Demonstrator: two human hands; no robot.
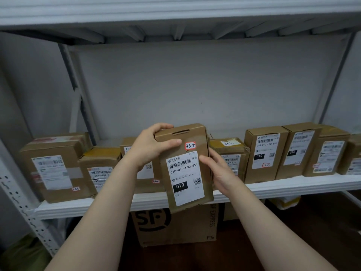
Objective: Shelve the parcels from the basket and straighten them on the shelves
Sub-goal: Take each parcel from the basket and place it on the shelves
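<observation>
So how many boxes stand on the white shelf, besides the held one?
8. Left of the held box: big box, taped box, covered box behind the left hand. Right: squat box, three upright boxes, cropped box at the edge. Others may be hidden.

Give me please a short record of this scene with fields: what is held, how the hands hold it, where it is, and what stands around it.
held item: brown parcel, label 010-010-L30-551, red-edged sticker reading 3-3-4
grip: left hand grips the top left corner; right hand holds the right side
position: in front of the white shelf, slightly tilted, lower edge below the shelf lip, not yet set down
on shelf: row of labelled brown parcels, on both sides
below shelf: SF Express carton
</observation>
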